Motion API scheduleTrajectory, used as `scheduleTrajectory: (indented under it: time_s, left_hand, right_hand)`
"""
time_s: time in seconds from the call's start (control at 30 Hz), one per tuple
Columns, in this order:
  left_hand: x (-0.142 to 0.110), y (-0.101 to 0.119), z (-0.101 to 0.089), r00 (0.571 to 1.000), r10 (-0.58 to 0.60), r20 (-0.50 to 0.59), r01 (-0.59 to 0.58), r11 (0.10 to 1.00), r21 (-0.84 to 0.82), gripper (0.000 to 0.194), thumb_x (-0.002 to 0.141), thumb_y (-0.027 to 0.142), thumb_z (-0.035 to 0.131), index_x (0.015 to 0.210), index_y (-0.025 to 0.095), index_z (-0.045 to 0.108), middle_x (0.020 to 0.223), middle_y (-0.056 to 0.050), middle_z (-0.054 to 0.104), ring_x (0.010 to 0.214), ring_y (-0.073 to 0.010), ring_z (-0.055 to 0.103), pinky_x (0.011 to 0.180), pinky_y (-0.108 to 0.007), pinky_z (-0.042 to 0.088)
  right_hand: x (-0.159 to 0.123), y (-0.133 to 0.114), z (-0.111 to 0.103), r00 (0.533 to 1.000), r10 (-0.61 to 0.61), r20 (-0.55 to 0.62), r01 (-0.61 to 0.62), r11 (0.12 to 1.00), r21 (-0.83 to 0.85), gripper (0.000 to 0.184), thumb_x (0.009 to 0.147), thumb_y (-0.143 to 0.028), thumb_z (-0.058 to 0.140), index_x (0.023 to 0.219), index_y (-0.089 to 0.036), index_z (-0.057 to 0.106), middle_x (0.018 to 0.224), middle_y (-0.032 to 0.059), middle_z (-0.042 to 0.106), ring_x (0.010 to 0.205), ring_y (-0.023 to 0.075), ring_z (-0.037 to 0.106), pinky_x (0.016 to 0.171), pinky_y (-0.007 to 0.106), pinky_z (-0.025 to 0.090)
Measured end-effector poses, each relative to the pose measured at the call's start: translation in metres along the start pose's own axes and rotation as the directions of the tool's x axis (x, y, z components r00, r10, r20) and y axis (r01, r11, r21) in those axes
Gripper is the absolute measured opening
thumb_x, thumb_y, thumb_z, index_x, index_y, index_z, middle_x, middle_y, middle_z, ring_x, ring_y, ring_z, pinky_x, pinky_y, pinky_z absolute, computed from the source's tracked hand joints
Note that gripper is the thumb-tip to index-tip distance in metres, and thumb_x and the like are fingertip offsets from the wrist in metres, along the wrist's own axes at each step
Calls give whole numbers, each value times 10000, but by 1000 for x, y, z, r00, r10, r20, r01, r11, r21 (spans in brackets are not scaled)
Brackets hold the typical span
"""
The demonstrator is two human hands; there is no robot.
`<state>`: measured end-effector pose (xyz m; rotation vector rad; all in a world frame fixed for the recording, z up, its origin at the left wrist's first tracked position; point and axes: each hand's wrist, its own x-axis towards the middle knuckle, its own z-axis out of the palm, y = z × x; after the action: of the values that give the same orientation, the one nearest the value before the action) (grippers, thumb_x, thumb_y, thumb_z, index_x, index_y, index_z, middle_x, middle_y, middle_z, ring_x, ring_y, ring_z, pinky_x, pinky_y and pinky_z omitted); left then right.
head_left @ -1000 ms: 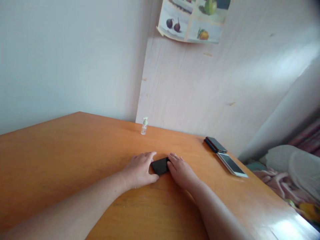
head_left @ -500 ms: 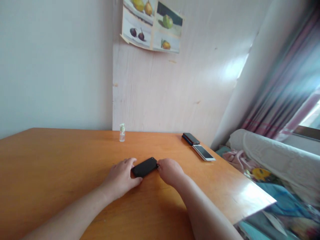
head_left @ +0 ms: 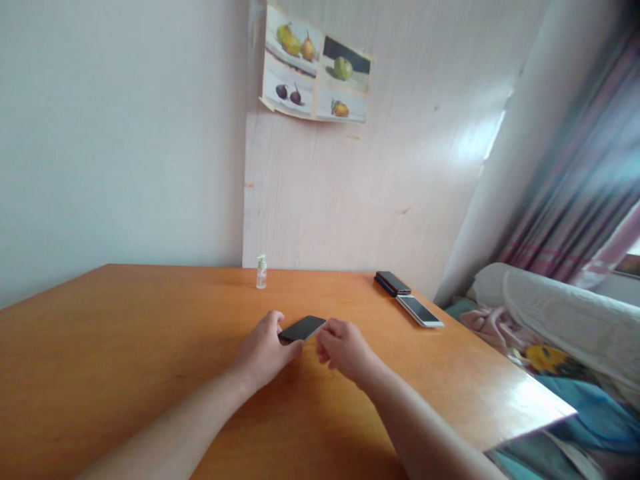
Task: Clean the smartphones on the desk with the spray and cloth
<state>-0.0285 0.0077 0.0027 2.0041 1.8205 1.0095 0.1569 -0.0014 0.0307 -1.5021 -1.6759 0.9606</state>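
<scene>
Black phone (head_left: 303,328) was found between the two hands, over the wooden table (head_left: 150,340). Its left end was gripped by the left hand (head_left: 264,352), with the thumb set at the near edge and the fingers at the far edge. Whether it was lifted clear of the surface could not be determined. The right hand (head_left: 344,348) was observed at the phone's right end, fingers curled inward; whether the corner was pinched or merely approached could not be told. A bright patch of light was noted on the tabletop, to the right of the right forearm.

Beyond the right hand and to its right, a white phone (head_left: 419,311) was seen lying flat, dark screen upward. Just behind that, a dark stack (head_left: 393,283) of flat items was recorded near the table's far edge. Straight beyond the left hand, a small clear pump bottle (head_left: 261,273) was noted standing upright. Well to the right of the right hand, rumpled bedding (head_left: 593,317) was seen past the table. Farthest off, above both hands, a sheet of fruit pictures (head_left: 316,70) was found fixed to a pale board (head_left: 340,200).
</scene>
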Motion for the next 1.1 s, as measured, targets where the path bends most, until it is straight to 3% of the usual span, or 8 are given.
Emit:
scheduleTrajectory:
  time_s: [0.07, 0.17, 0.27, 0.43, 0.6, 0.77, 0.97, 1.1]
  left_hand:
    - [0, 2, 0, 1000, 4, -21, -5, 1000, -19, 555, 690, 534, 666, 1088, 194, 481, 833, -9, 621, 744, -188, 617, 645, -269, 408]
    - [-1, 4, -1, 999, 5, -32, -7, 999, -45, 551, 682, 546, 670, 1064, 196, 481, 826, -2, 609, 735, -183, 609, 641, -266, 407]
    - [-2, 4, -1, 1000, 7, -19, -8, 997, -71, 530, 688, 543, 664, 1044, 196, 479, 808, 8, 598, 693, -172, 597, 619, -262, 399]
    - [-5, 1, 9, 995, 76, 63, -69, 993, -95, 416, 710, 535, 660, 916, 211, 501, 746, 25, 590, 645, -159, 579, 589, -251, 389]
    - [-8, 1, 13, 968, 216, 125, -190, 963, -189, 358, 754, 492, 645, 947, 205, 555, 910, -40, 666, 819, -207, 643, 723, -301, 474]
    - [-10, 1, 9, 958, 258, 124, -240, 960, -141, 424, 796, 575, 590, 1018, 215, 569, 1016, -74, 680, 958, -245, 652, 841, -356, 501]
    - [-6, -2, 12, 950, 292, 109, -285, 956, -77, 436, 789, 579, 585, 1007, 203, 616, 1040, -78, 678, 991, -255, 652, 897, -375, 503]
    - [-2, -8, 16, 946, 312, 89, -310, 950, -38, 412, 782, 572, 591, 978, 213, 634, 1028, -68, 674, 1005, -263, 640, 917, -396, 495]
  right_hand:
    - [-9, -2, 15, 976, 162, 146, -195, 948, 250, 230, 913, -352, 462, 805, -174, 561, 596, 22, 627, 474, 144, 595, 457, 230, 446]
    - [-17, -6, 30, 933, 226, 282, -352, 743, 569, 282, 961, -388, 419, 898, -153, 561, 630, 46, 650, 515, 145, 638, 503, 237, 505]
    - [-17, -8, 37, 935, 188, 301, -353, 581, 733, 301, 975, -355, 421, 841, -127, 565, 636, 55, 643, 533, 125, 643, 552, 235, 536]
    - [-6, -9, 41, 932, 290, 216, -336, 472, 815, 216, 971, -234, 412, 858, -127, 561, 610, 34, 633, 464, 101, 597, 542, 264, 563]
    - [0, -7, 34, 921, 351, 167, -334, 495, 802, 189, 929, -102, 364, 892, -129, 548, 621, 47, 652, 402, 91, 555, 504, 269, 564]
    - [2, 10, 9, 931, 353, 95, -299, 586, 753, 123, 891, -144, 450, 864, -120, 568, 571, 53, 642, 418, 121, 592, 443, 232, 526]
    - [2, 44, -53, 940, 328, -92, -171, 690, 703, 124, 863, -236, 529, 819, -128, 573, 597, 76, 667, 445, 127, 605, 413, 189, 457]
    - [7, 71, -102, 902, 332, -276, -69, 742, 666, 136, 864, -233, 517, 782, -139, 571, 606, 69, 669, 442, 107, 586, 400, 169, 406]
